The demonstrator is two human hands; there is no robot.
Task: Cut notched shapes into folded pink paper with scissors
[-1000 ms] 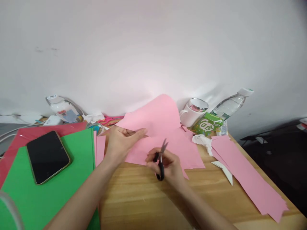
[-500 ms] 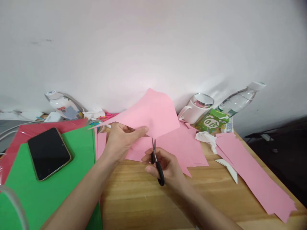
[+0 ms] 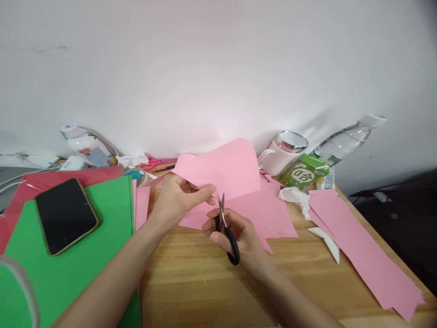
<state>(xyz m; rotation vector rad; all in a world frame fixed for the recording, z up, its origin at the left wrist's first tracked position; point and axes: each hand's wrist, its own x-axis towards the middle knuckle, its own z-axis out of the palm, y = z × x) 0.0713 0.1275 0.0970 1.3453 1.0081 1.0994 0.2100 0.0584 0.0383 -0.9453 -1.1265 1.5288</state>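
A curved sheet of pink paper [image 3: 225, 166] is pinched along its near edge between the thumb and fingers of my left hand [image 3: 180, 196]. My right hand [image 3: 242, 237] grips a pair of black-handled scissors [image 3: 230, 241] with the fingers around the handles. The blades point up and away, slightly parted, with their tips at the sheet's near edge close to my left thumb. Beneath the held sheet, more pink paper [image 3: 273, 214] lies on the wooden table [image 3: 198, 282].
On the left, a phone [image 3: 66, 214] lies on green sheets [image 3: 112, 218], with a white bottle [image 3: 88, 146] behind. A mug [image 3: 283, 150], a green box [image 3: 303, 171], a crumpled tissue [image 3: 295, 197] and a clear water bottle [image 3: 344, 141] stand right, near pink strips [image 3: 362, 250].
The held pink sheet has turned and dropped lower, uncovering the pink scissors and pen behind it. My left hand has shifted slightly right; the scissors' blades now lean further right.
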